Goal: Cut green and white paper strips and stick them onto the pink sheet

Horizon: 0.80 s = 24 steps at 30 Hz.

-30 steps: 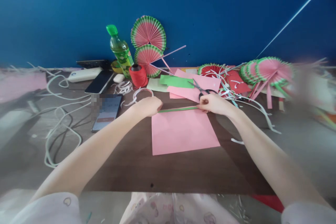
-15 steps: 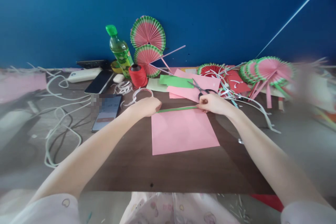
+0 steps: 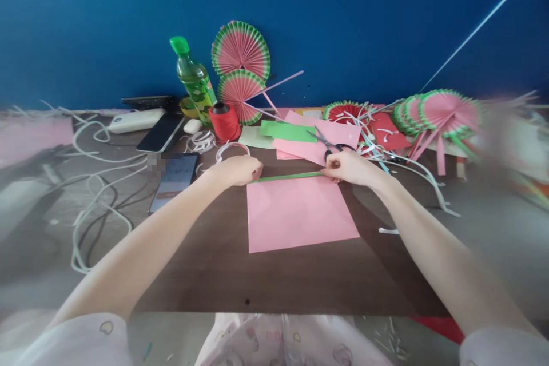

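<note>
A pink sheet of paper (image 3: 300, 214) lies flat on the dark wooden table in front of me. Along its far edge runs a narrow green paper strip (image 3: 287, 176). My left hand (image 3: 243, 170) is closed on the strip's left end, at the sheet's far left corner. At the other end, my right hand (image 3: 343, 167) pinches the strip between thumb and fingers near the far right corner. Black-handled scissors (image 3: 328, 143) lie just beyond my right hand, on more pink paper (image 3: 300, 151) and a green paper piece (image 3: 287, 131).
Behind stand a green-capped bottle (image 3: 195, 77), a red thread spool (image 3: 225, 123) and pleated paper fans (image 3: 241, 48) against the blue wall. Phones (image 3: 174, 180) and white cables (image 3: 103, 200) lie left. More fans (image 3: 448, 114) and a tangle of paper strips (image 3: 373, 148) are at right.
My left hand has shifted very slightly left along the strip. The right hand stays at its end, and the pink sheet has not visibly moved.
</note>
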### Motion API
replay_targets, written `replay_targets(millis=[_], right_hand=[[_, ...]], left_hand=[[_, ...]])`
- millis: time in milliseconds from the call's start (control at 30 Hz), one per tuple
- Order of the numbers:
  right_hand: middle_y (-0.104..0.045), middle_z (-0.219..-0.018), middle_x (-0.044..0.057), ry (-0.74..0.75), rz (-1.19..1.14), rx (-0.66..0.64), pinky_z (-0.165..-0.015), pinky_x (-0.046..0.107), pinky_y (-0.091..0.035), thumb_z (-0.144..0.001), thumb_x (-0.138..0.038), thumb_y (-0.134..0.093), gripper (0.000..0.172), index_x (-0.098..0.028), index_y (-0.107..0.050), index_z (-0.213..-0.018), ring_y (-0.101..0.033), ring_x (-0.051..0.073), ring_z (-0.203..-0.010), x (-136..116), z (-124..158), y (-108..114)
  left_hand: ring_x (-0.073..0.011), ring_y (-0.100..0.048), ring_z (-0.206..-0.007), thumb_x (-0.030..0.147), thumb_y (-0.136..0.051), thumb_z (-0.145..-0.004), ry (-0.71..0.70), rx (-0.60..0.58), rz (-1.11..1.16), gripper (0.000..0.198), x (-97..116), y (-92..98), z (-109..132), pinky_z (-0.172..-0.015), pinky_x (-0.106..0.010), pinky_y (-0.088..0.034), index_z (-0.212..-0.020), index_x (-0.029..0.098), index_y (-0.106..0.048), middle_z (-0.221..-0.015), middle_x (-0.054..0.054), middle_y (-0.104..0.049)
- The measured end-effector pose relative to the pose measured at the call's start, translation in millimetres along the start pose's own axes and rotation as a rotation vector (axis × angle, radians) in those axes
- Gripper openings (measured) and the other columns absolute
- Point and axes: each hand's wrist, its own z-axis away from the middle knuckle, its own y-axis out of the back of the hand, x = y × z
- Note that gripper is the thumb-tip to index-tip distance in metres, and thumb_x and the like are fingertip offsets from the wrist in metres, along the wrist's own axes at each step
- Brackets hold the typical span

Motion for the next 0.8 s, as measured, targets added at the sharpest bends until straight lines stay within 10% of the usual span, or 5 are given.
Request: replay_targets(millis=[800], right_hand=[[-0.061, -0.054, -0.002, -0.003, 0.056, 0.013, -0.057, 0.024, -0.042, -0.072, -0.025, -0.054, 0.019, -0.020, -0.046, -0.056, -0.059, 0.013, -0.056, -4.5, 1.1, 2.1]], left_hand=[[-0.0109, -0.043, -0.053, 0.010, -0.045, -0.067, 0.061, -0.047, -0.042, 0.025, 7.1, 4.0, -4.2, -0.052, -0.026, -0.027, -0.076, 0.012, -0.068, -0.068, -0.007, -0.062]])
